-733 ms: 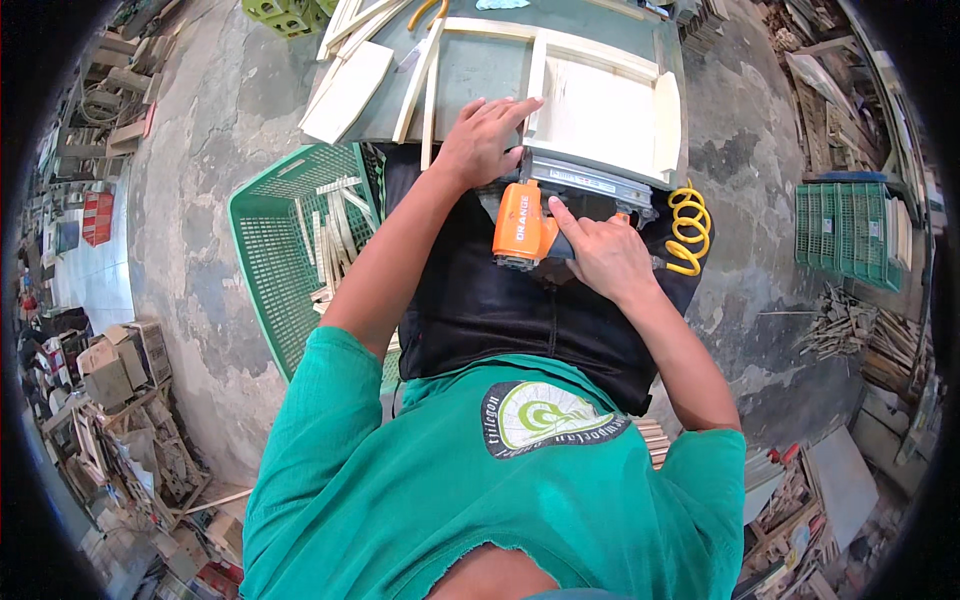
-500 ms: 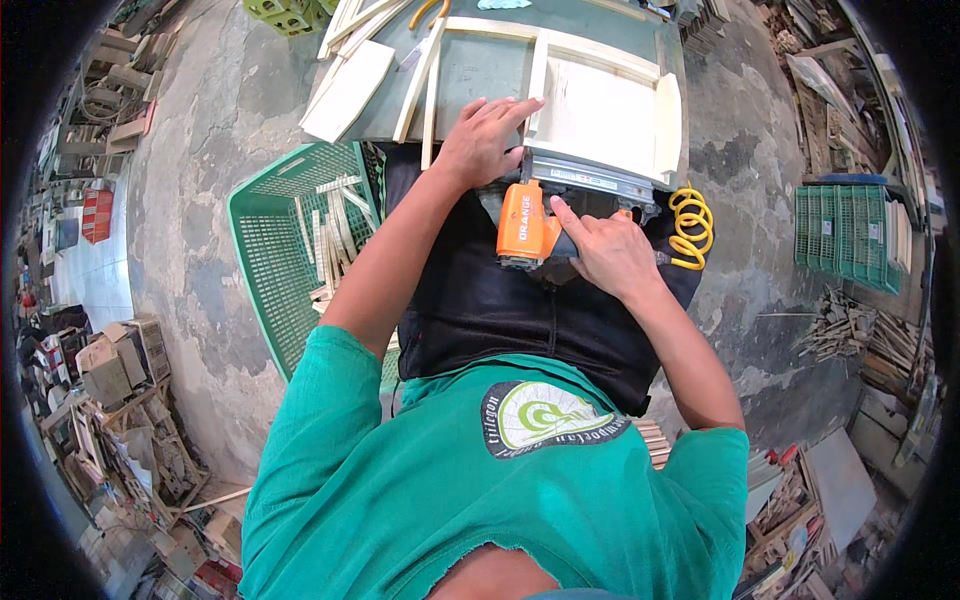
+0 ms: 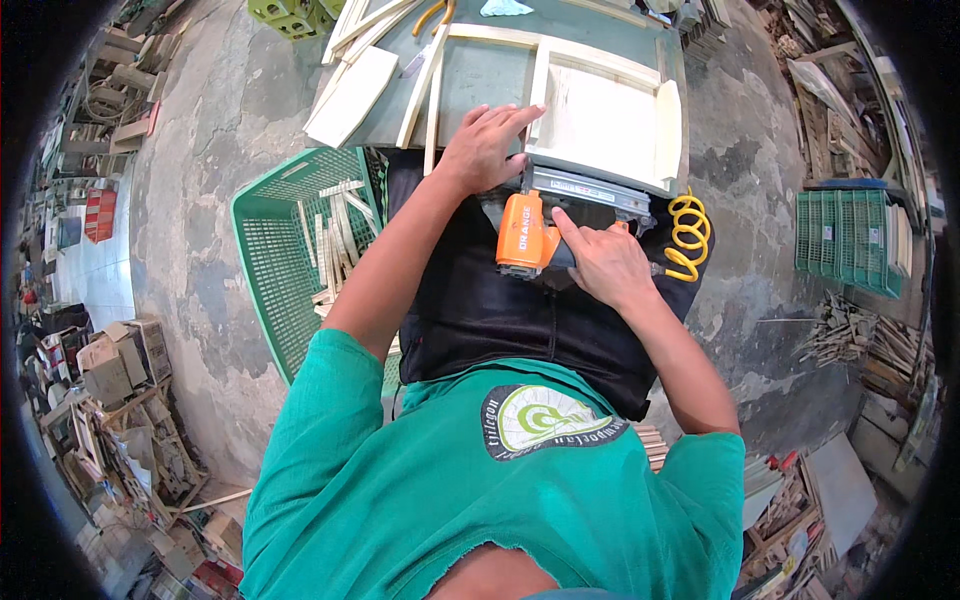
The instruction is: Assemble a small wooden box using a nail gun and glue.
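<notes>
An orange and black nail gun (image 3: 522, 238) lies on its side over my lap, its silver magazine running along the near edge of the workbench. My right hand (image 3: 610, 262) is closed around its handle, with the index finger stretched toward the orange body. My left hand (image 3: 484, 152) grips the inner slat of a pale wooden frame (image 3: 600, 115), fingers long over the slat and thumb near the gun's nose. The frame lies on the bench, and a light panel fills its right part. Where the nose meets the wood is mostly hidden.
The grey-green workbench (image 3: 495, 75) also bears loose slats (image 3: 422, 88), a wide board (image 3: 352, 98) and orange-handled pliers (image 3: 428, 15). A coiled yellow air hose (image 3: 690, 238) hangs from the gun at right. A green crate (image 3: 262, 255) of wood strips stands at my left.
The view has shifted slightly, so the bench and tools sit a little lower. Both hands keep their places on the frame and the nail gun.
</notes>
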`<move>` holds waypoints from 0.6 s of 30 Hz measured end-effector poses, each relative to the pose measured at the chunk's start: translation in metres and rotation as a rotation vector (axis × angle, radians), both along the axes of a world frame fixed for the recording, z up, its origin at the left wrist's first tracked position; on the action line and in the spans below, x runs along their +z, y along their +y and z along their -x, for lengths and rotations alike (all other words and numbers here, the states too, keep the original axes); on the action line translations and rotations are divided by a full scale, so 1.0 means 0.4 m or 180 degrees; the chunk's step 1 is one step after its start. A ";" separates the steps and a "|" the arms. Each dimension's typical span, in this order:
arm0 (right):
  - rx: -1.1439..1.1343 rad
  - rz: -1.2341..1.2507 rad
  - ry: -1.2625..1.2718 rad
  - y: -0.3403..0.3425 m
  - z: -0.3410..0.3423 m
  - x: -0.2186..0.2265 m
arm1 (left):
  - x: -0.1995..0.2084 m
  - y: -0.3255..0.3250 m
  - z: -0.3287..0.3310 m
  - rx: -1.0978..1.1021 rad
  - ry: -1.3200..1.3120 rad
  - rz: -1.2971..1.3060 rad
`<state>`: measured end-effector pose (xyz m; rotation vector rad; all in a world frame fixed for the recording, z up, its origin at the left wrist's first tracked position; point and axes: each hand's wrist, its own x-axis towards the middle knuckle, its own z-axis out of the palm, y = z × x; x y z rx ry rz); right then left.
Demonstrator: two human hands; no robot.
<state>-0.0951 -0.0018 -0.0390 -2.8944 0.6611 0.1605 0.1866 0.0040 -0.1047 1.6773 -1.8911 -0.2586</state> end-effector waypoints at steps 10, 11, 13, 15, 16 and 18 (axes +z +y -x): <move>0.0063 0.0029 -0.0042 -0.010 0.000 -0.009 | -0.007 0.001 -0.007 -0.0044 -0.0008 0.0054; 0.0063 0.0028 -0.0045 -0.009 -0.002 -0.008 | -0.008 0.001 -0.007 -0.0041 -0.0023 0.0067; 0.0028 -0.0041 -0.0014 -0.006 -0.003 -0.006 | -0.008 0.002 -0.007 -0.0039 -0.0039 0.0077; 0.0025 -0.0044 -0.0052 -0.005 -0.003 -0.003 | -0.006 0.003 -0.006 -0.0025 -0.0032 0.0023; 0.0017 -0.0040 -0.0090 -0.005 -0.002 -0.001 | -0.004 0.001 -0.005 -0.0034 -0.0036 0.0024; -0.0016 -0.0034 -0.0159 -0.008 0.007 -0.025 | 0.000 0.000 -0.003 -0.0044 -0.0026 -0.0006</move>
